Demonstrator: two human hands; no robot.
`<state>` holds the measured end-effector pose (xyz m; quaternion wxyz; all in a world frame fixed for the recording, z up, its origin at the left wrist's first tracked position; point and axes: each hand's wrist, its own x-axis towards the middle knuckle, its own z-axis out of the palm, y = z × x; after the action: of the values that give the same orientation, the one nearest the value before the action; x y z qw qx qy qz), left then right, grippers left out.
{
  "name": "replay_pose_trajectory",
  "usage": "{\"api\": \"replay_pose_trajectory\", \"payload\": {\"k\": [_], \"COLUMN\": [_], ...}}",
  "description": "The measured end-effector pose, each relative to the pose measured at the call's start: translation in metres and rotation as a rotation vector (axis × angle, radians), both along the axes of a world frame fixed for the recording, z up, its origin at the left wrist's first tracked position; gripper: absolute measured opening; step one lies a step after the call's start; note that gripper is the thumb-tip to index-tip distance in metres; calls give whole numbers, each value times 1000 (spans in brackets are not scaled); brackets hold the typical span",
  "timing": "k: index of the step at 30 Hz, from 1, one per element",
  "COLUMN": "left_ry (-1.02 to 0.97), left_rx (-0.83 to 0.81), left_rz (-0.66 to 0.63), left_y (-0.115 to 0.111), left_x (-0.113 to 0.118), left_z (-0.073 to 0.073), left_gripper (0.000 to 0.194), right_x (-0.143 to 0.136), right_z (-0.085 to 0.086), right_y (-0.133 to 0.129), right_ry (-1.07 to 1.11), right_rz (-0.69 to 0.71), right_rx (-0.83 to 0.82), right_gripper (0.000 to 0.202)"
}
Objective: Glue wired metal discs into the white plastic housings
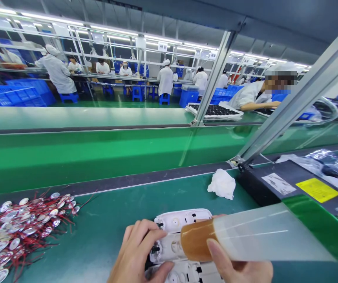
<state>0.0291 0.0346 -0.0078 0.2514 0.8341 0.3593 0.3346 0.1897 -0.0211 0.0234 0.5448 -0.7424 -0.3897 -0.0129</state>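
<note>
White plastic shells [169,247] lie side by side on the green table [98,224], each with small black parts and a round seat. My left hand [142,251] rests at their left end, thumb and fingers apart and touching the shells' edges. In my right hand [233,259] is a translucent bottle [254,232] with a brown end, tilted so that this end points left over the middle shell. The bottle hides part of the shells and some of my right fingers.
Metal discs with red wires [33,224] are heaped at the left. A crumpled white tissue [222,184] and a black box with a yellow label [298,184] lie at the right. Beyond the green conveyor [98,153], a person [254,94] works beside a tray of black parts [216,111].
</note>
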Motion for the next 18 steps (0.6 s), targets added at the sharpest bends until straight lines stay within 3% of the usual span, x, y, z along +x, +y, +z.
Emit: {"api": "replay_pose_trajectory", "payload": {"k": [6, 14, 18], "left_ry": [-1, 18, 94], "left_rx": [13, -30, -30], "left_rz": [6, -4, -84], "left_y": [1, 0, 5], "left_x": [-1, -3, -9], "left_z": [1, 3, 5], "left_gripper": [34, 32, 37], "right_x": [-6, -1, 6], "right_z": [11, 11, 9], "right_y": [1, 0, -1], "right_ry": [185, 105, 42], "right_rz": [18, 57, 36], "right_rx": [-2, -2, -26], "right_gripper": [73, 63, 65]}}
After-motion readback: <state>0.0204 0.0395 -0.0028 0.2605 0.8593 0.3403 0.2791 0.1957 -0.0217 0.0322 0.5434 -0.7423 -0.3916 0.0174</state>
